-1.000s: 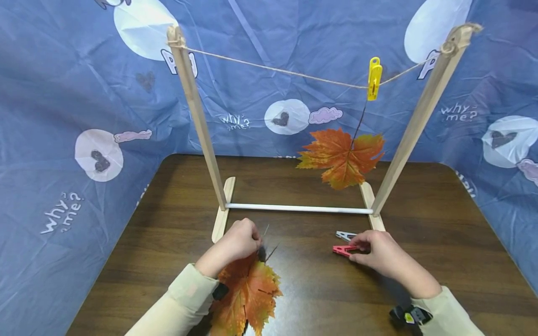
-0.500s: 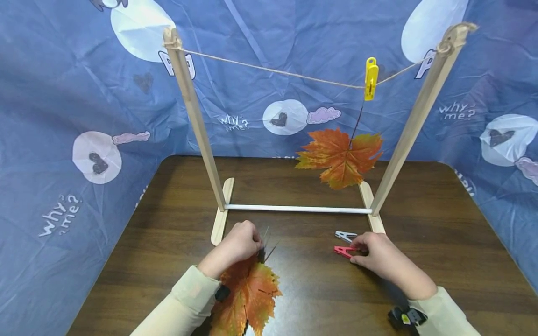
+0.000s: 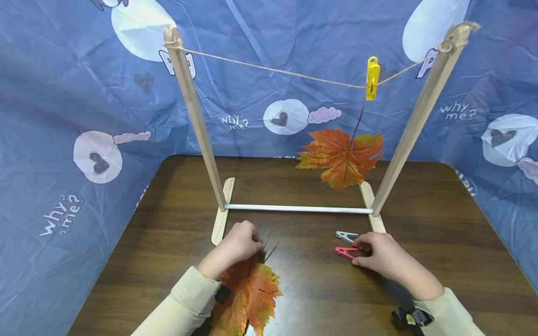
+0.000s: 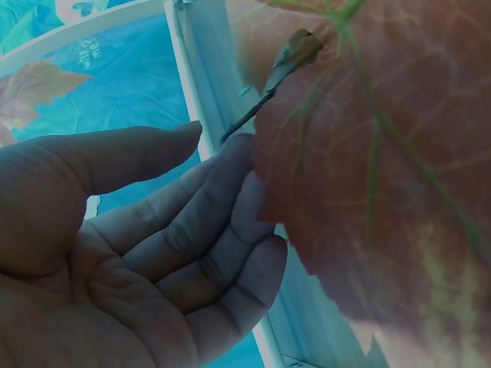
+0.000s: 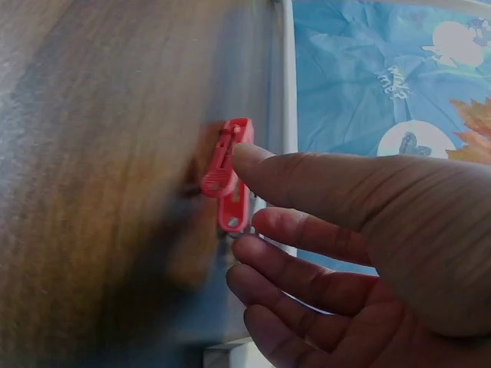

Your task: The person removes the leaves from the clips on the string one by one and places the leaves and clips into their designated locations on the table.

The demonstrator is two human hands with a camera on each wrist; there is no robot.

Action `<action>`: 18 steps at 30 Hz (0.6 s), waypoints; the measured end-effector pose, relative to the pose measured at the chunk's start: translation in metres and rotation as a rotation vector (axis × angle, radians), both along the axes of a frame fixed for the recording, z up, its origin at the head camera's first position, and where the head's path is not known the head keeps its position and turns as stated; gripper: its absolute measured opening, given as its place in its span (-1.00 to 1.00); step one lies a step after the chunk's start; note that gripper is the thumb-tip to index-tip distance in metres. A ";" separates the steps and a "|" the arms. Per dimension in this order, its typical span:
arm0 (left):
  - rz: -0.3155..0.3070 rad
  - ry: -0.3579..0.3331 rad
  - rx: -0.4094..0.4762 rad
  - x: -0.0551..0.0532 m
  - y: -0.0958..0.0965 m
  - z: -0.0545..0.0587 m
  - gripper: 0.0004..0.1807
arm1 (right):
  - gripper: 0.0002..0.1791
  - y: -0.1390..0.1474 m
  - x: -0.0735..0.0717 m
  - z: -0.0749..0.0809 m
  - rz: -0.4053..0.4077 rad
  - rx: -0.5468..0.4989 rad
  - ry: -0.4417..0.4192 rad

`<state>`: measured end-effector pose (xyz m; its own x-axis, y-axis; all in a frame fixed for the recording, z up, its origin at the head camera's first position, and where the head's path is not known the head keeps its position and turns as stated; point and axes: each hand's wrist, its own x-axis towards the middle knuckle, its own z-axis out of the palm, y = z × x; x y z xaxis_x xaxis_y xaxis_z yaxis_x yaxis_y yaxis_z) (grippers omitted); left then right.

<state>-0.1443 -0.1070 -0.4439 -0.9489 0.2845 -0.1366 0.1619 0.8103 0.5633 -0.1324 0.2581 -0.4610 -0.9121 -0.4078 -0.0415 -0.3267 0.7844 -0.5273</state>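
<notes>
In the head view, my left hand (image 3: 238,243) is at the stem end of an orange-red artificial maple leaf (image 3: 254,291) on the table. In the left wrist view its fingers are loosely bent, thumb apart from them, and the leaf's thin stem (image 4: 253,113) reaches the fingertips. My right hand (image 3: 380,252) is at a red clothespin (image 3: 344,252), thumb and index finger spread at its handle end. The right wrist view shows the thumb tip overlapping the red clothespin, the other fingers loosely curved. A pale grey clothespin (image 3: 345,236) lies just behind it.
A wooden frame, with a left post (image 3: 195,121), right post (image 3: 422,121) and white bar (image 3: 298,208), stands at the back. From its twine (image 3: 273,70), a yellow clothespin (image 3: 372,79) holds another maple leaf (image 3: 342,158). A blue printed cloth (image 3: 252,28) hangs behind the brown table (image 3: 311,289).
Both hands stay nearly still over the last second. The view shifts slightly, and the red clothespin sits a touch further right in it. The hanging leaf stays in place.
</notes>
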 end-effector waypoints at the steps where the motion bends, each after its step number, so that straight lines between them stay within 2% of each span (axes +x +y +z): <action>1: 0.001 0.001 0.002 0.000 0.000 0.000 -0.85 | -0.68 0.001 -0.001 0.002 0.000 0.000 -0.003; 7: 0.002 0.027 0.024 -0.004 -0.001 0.004 -0.95 | -0.65 0.001 -0.004 0.017 -0.001 -0.005 0.009; 11: -0.007 0.060 0.064 -0.005 -0.001 0.009 -0.94 | -0.66 0.000 -0.004 0.030 0.002 -0.042 0.037; 18: -0.011 0.101 0.155 -0.002 0.003 0.024 -0.90 | -0.65 -0.002 -0.003 0.050 -0.020 -0.112 0.066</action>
